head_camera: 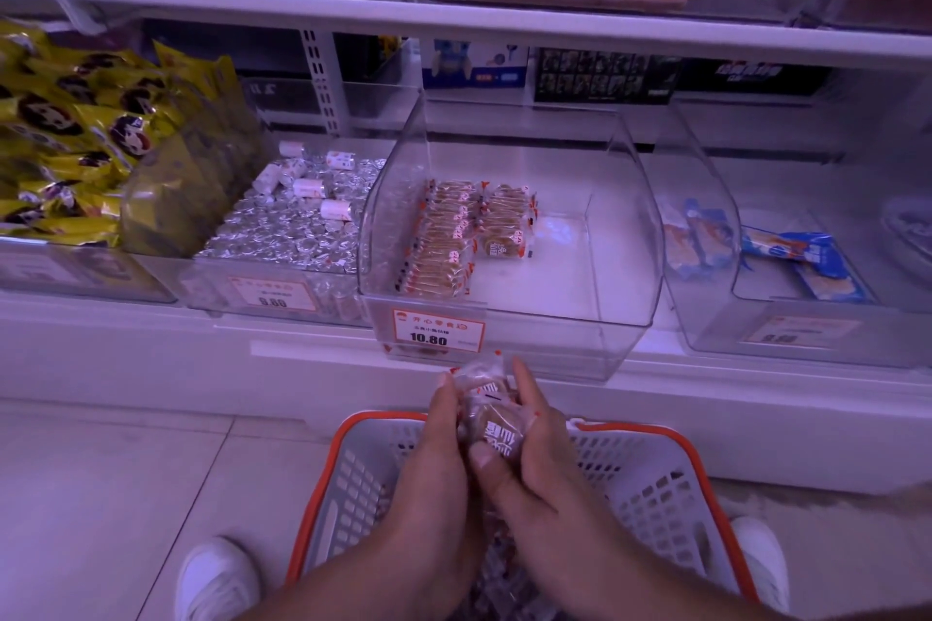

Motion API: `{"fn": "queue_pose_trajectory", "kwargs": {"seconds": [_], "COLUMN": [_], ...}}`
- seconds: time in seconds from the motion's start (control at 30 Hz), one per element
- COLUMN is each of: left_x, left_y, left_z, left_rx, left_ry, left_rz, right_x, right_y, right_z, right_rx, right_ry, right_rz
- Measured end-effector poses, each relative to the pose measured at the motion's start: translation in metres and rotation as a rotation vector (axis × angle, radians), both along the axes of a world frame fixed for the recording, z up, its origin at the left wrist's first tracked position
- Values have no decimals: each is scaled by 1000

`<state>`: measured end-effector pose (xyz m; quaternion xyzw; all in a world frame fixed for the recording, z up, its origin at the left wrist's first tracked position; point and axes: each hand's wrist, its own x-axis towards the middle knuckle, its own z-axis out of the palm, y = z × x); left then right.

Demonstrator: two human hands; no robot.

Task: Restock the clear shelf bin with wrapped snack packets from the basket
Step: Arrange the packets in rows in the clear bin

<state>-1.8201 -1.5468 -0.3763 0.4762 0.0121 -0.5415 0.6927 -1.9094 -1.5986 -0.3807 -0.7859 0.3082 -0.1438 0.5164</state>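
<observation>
Left hand (438, 444) and right hand (529, 449): held together above the basket (655, 484), fingers of both curled round a small bunch of packets (486, 411) in clear wrap with red corners; the round brown snack shows through the wrap, with white lettering on the nearest one. The right thumb lies across the lowest packet. Basket: grey slotted walls, orange rim, standing on the floor just in front of the shelf base, between two white shoes (217, 575); more wrapped packets lie dim in its bottom under the forearms, count not readable. Bin (625, 237): clear, high curved sides, on the lower shelf straight ahead of the hands, and mostly bare white floor. Stock in the bin (444, 237): two rows of like packets stood on edge at its left side, the left row long and reaching the front wall, the right row shorter, ending in one packet lying face up. Price tag (438, 330): orange-bordered, on the bin's front, reading 10.80. Left neighbour bin (282, 227): silver-wrapped sweets with a few white rolls on top, tag blurred. Further left: yellow bags (75, 136) heaped high. Right neighbour bin: blue and orange packets (802, 262), few, lying flat. Upper shelf (454, 15): clear bins of orange sausage-like sticks, one tag showing 1.00.
</observation>
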Motion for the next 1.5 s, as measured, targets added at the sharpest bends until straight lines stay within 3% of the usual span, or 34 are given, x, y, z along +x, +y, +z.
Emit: {"fn": "queue_pose_trajectory", "kwargs": {"seconds": [0.1,0.33,0.5,0.6,0.73,0.87,1.03,1.17,1.37,1.5], "left_x": [5,10,19,15,19,24,42,44,29,22], "left_y": [-1,0,0,4,5,0,1,2,5,4], "left_z": [1,6,8,6,7,8,21,33,29,29], "left_rx": [18,-78,-18,62,148,186,53,-31,7,45], "left_ry": [9,-8,-135,-316,-459,-519,-228,-69,-78,-145], "left_rz": [11,91,35,14,-5,-27,-59,-87,35,-39], "right_x": [0,6,8,9,9,9,2,-1,-2,-3], "right_y": [-8,-4,-1,1,2,-4,-12,-13,-6,-10], "right_z": [-1,2,4,7,11,13,16,10,1,1], "right_rx": [-90,158,555,885,958,748,192,-311,-451,-448], "right_ry": [70,-34,-261,-387,-496,-494,-343,-68,23,0], "right_rz": [13,-86,-59,-32,-16,-86,37,141,206,197]}}
